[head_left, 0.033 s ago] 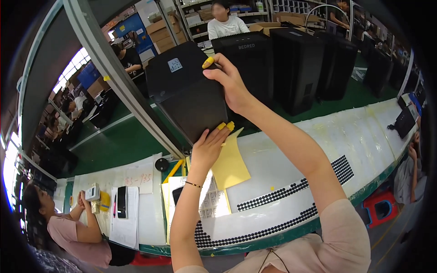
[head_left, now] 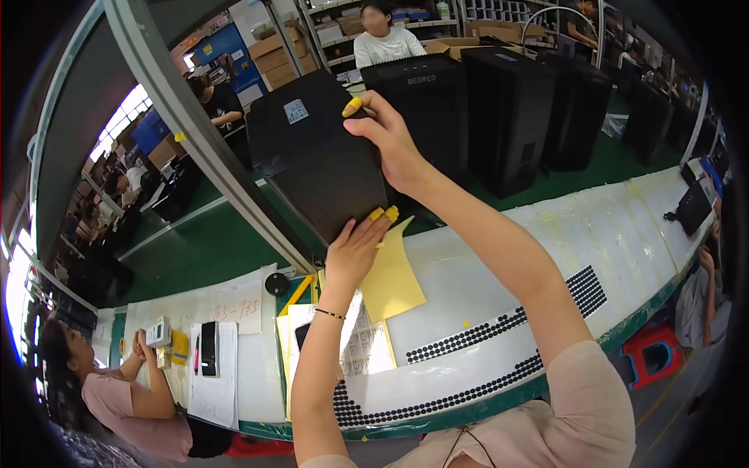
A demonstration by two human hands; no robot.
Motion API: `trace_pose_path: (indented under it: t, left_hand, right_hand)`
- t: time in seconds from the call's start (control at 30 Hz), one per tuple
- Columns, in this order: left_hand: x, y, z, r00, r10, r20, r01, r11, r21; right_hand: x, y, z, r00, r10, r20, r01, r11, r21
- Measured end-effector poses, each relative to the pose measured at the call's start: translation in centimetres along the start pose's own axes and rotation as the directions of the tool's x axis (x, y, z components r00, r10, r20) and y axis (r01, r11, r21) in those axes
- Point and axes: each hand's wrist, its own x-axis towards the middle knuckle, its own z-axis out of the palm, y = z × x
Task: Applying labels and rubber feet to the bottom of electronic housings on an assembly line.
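A tall black computer case (head_left: pixel 324 187) stands ahead of me, left of centre, with a small pale label (head_left: pixel 296 111) on its upper face. My right hand (head_left: pixel 394 148) is at its upper right edge, thumb and a finger in a yellow fingertip cover closing on the corner. Lower down, my left hand (head_left: pixel 355 249) lies flat against the case's near side, fingers stretched out, with yellow covers on some fingertips. Yellow paper (head_left: pixel 394 281) lies just right of that hand, and printed label sheets (head_left: pixel 370 347) lie beside the left forearm.
More black cases (head_left: pixel 507 117) stand in a row on the green surface (head_left: pixel 187 257). A metal post (head_left: pixel 191 132) rises left of my case. Sheets of round black pads (head_left: pixel 468 343) lie on the white bench (head_left: pixel 499 249). A co-worker (head_left: pixel 136 390) sits at left, near a phone (head_left: pixel 210 349).
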Motion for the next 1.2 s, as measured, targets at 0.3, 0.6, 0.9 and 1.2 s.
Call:
trace_pose_path:
  t: [0.3, 0.6, 0.9, 1.2]
  left_hand:
    - [1.1, -2.3, 1.8, 0.984, -0.076, 0.162, 0.106, 0.977, -0.186]
    - [2.6, 0.9, -6.2, 0.596, -0.361, 0.717, 0.413, -0.628, -0.659]
    - [2.2, 7.1, -0.3, 0.814, -0.320, 0.486, 0.572, 0.292, -0.766]
    - [12.4, 24.8, 2.4, 0.986, 0.040, 0.165, 0.114, 0.563, -0.819]
  right_hand:
    - [5.9, 6.5, -2.3, 0.995, -0.073, -0.066, 0.065, 0.991, -0.121]
    - [10.5, 9.5, -4.4, 0.967, -0.018, -0.254, -0.116, 0.855, -0.505]
    - [-3.7, -7.1, -8.9, 0.895, -0.219, 0.388, 0.445, 0.412, -0.795]
    - [-7.4, -19.2, -36.7, 0.609, -0.612, -0.505, -0.098, 0.574, -0.813]
